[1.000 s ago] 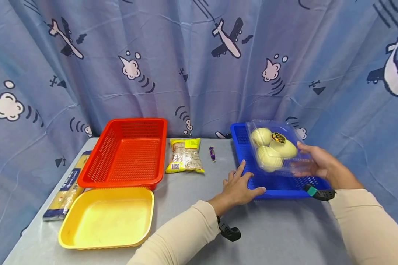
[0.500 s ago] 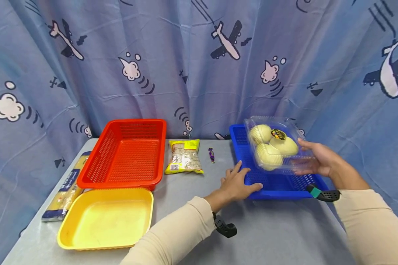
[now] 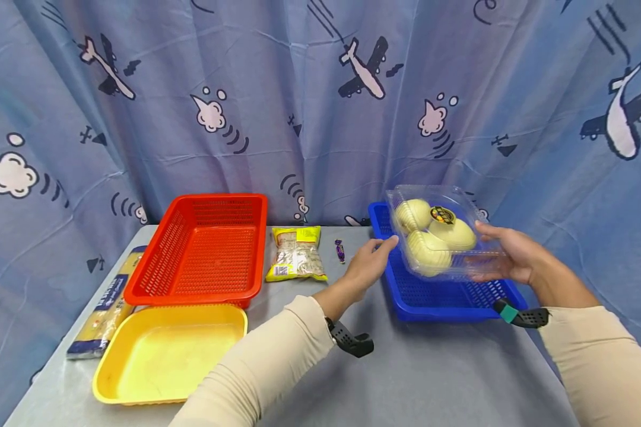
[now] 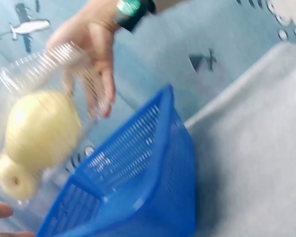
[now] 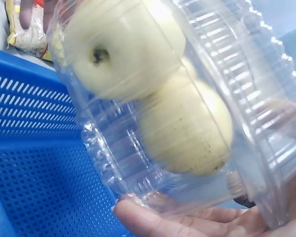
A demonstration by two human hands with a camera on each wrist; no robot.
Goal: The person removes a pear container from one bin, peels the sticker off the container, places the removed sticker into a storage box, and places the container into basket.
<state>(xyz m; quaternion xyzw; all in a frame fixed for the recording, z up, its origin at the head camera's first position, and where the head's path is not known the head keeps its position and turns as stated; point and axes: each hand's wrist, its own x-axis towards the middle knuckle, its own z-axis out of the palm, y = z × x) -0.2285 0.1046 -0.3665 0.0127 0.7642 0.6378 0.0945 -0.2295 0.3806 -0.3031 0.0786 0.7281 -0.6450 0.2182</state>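
A clear plastic clamshell box (image 3: 462, 270) holds several pale yellow fruits (image 4: 42, 131) that look like pears, with a dark round sticker (image 3: 442, 215) on its lid. My right hand (image 3: 520, 255) grips the box at its right side, thumb on top and fingers underneath. The box is raised and tilted over the blue basket (image 3: 432, 313), whose inside shows bare mesh in the right wrist view. My left hand (image 3: 370, 264) is at the box's left edge, fingertips right beside the plastic, fingers fairly straight and holding nothing.
Left of the basket lie a small purple-wrapped candy (image 3: 340, 251) and a yellow-edged snack bag (image 3: 297, 255). A red basket (image 3: 213, 261) and a yellow tray (image 3: 176, 350) stand farther left, with a long blue-and-yellow packet (image 3: 107, 302) beside them. A patterned curtain (image 3: 299, 118) hangs behind.
My left hand has left the blue basket's rim and risen to the box's left edge. The box, in my right hand, has shifted slightly left and up.
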